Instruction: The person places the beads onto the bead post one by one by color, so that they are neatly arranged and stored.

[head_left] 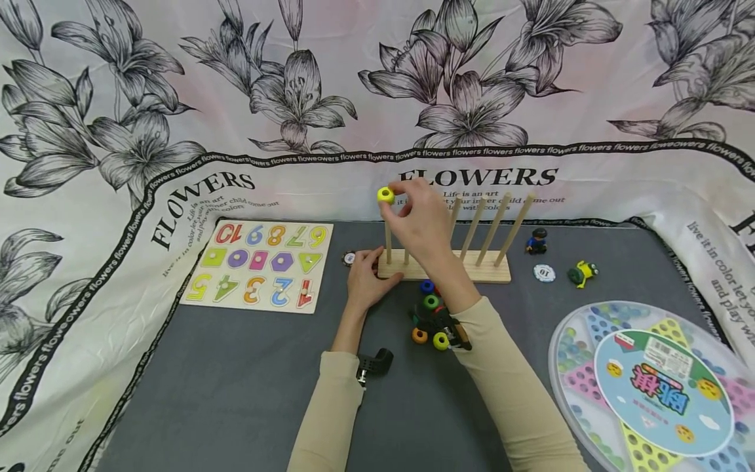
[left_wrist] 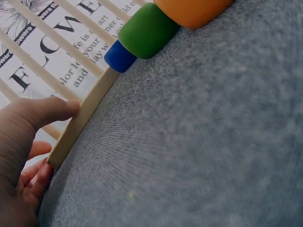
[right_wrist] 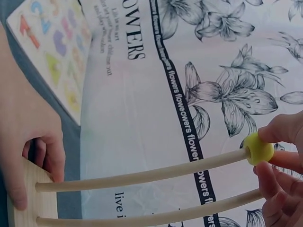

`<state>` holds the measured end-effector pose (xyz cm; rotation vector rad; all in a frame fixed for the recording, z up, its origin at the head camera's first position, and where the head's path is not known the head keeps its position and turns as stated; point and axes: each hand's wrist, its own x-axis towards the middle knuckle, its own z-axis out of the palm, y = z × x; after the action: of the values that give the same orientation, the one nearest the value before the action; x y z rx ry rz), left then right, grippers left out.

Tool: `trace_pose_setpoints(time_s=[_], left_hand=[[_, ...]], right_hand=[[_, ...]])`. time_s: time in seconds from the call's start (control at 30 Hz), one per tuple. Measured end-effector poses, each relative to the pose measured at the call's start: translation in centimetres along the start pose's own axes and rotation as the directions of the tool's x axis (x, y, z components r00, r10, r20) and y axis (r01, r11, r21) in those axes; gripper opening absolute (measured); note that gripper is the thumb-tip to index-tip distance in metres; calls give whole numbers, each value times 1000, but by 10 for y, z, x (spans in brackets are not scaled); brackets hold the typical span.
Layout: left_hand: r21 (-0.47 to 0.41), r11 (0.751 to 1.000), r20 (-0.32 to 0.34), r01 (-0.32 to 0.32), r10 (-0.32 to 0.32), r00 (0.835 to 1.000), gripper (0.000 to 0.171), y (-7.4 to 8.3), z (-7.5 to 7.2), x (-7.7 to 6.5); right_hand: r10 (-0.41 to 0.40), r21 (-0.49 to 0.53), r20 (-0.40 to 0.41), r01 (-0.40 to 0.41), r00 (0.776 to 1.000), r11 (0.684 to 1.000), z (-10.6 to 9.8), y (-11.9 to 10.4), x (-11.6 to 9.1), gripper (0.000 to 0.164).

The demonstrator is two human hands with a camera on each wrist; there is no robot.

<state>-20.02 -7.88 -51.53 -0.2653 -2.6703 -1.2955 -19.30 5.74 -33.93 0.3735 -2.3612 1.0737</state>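
A wooden peg stand (head_left: 486, 273) with a row of upright pegs stands on the grey table. My left hand (head_left: 367, 283) grips its left end; in the left wrist view the thumb presses the front edge and the other fingers curl round the end. Between thumb and fingers, my right hand (head_left: 423, 219) pinches a yellow bead (right_wrist: 260, 147) at the top of the leftmost peg (right_wrist: 142, 177). The peg's tip meets the bead's hole in the right wrist view. Below the stand lie more beads, among them a green bead (head_left: 431, 302) and an orange bead (head_left: 419, 335), partly hidden by my right forearm.
A number and shape puzzle board (head_left: 253, 265) lies left of the stand. On the right are a small toy figure (head_left: 536, 242), a white chip (head_left: 544, 273), a toy frog (head_left: 582, 273) and a large round board-game box (head_left: 643, 387). A dark chip (head_left: 348, 258) lies by my left fingers.
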Motion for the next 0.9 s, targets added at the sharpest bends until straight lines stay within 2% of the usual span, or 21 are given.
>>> trace_pose_setpoints(time_s=[0.13,0.33,0.67,0.77,0.9], left_hand=[[-4,1000,1,18,-18,1000,71,-1,0,0],[8,999,5,33,-33,999,72,-1,1,1],[3,1000,-1,-4,4,1000,73,-2,5,0],[11,1000,-2,-6,6,1000,73,-2,5,1],[17,1000,3,8,-8,1000,73,-1,4,1]], right_hand=[[6,-11,18,-6,1000,1000,1,1,0,29],[-14,5,-1,14,1000,1000,-3,3,-2,24],[-83,178,-52,91,995,980,-22,13,-18,20],[-57,217,-36,64,998,974,-28,18,-28,19],[32,226,24,-36,999,973,-37,28,-49,20]])
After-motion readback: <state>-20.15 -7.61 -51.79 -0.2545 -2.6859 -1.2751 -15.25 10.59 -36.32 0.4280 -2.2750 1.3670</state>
